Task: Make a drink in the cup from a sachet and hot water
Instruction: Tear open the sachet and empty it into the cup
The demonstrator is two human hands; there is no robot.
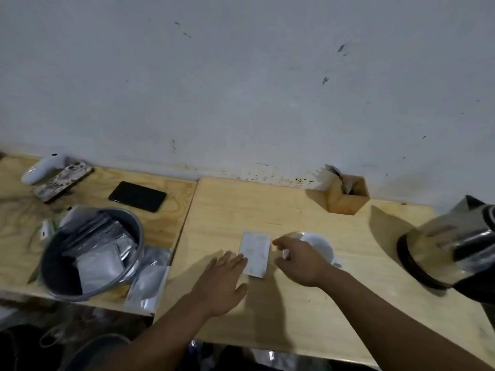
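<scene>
A silver sachet [255, 253] lies flat on the wooden table [267, 210], just left of a white cup [318, 243]. My left hand [222, 282] is spread palm down on the table, with its fingertips touching the sachet's left edge. My right hand [300, 259] hovers with loosely curled fingers between the sachet and the cup and covers the cup's near left side. It holds nothing. A kettle [452, 245] of glass and metal stands on its dark base at the right edge.
A grey bucket [53, 263] full of silver sachets stands on the left table, with more packets [148, 279] beside it. Behind it lie a black phone [137, 196], a patterned phone [63, 181] and a white controller [42, 168]. A wooden holder with forks [345, 191] stands by the wall.
</scene>
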